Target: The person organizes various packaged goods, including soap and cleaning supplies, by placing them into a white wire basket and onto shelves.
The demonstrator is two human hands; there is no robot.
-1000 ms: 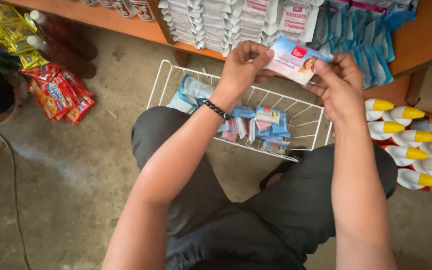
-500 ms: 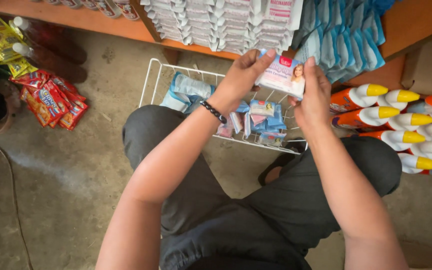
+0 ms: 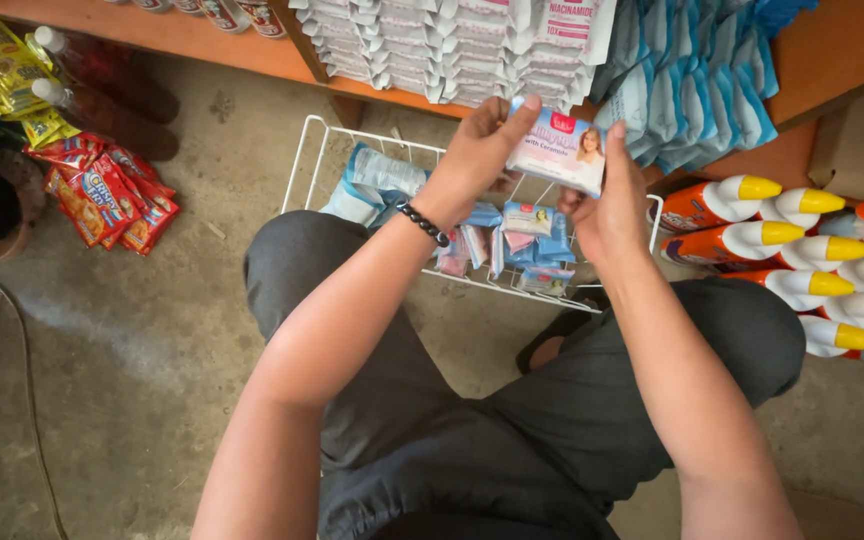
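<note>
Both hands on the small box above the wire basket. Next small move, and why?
Probably lift it up to the shelf rows. Left hand and right hand hold the small box just below the stacked white boxes, above the wire basket that holds more packs.

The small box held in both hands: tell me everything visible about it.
The small box is a flat rectangular carton, pale blue and pink with a picture of a person on its front and a small red mark at one corner. It looks like thin glossy card, closed and undamaged. It is held tilted above the white wire basket, the left hand gripping its left end and the right hand its right end and underside.
</note>
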